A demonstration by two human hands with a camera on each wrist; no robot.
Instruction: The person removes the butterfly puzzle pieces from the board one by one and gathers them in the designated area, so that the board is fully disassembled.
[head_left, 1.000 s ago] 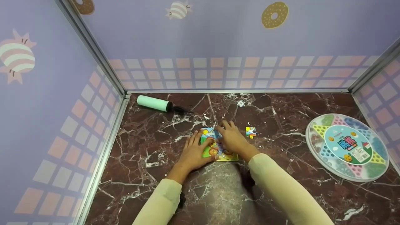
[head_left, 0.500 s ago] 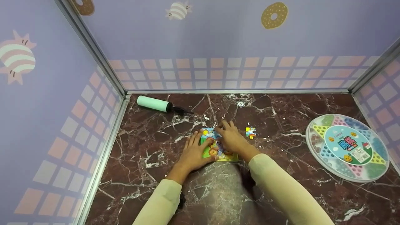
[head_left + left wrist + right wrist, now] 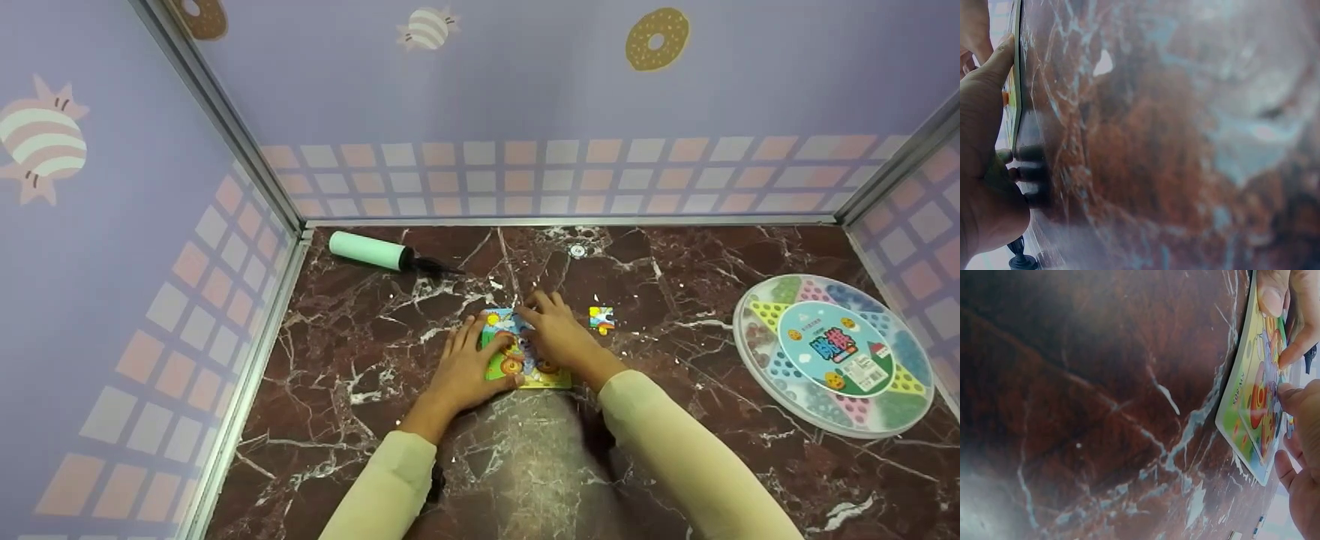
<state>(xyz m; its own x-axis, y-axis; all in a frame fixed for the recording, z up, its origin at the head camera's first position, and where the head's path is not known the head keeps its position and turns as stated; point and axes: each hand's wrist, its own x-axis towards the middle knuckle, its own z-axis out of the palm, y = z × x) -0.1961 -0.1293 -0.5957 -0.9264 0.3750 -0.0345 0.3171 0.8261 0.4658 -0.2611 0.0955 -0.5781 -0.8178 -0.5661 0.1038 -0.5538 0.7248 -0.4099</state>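
In the head view a small colourful picture puzzle [image 3: 536, 377] lies on the dark marbled surface between both hands. The left hand [image 3: 466, 369] lies over its left side; the thumb [image 3: 1000, 59] presses near the front edge, one finger rests on the picture, and the others extend along the left side. Over the upper right part is the right hand [image 3: 561, 335], its fingers bent. In the right wrist view its thumb tip [image 3: 1289, 390] touches the puzzle. Whether it pinches a piece is hidden. A loose puzzle piece [image 3: 601, 318] lies to the right.
A mint-green hand pump [image 3: 367, 250] with a black end lies at the back left. A small round white-and-dark disc [image 3: 577, 251] is near the back wall. A large round Chinese checkers set [image 3: 834, 352] sits at the right. Patterned walls [image 3: 525, 82] border the surface.
Both hands stay nearly still on the puzzle. The view has tilted very slightly, so the scene sits a little lower; the loose piece has not moved.
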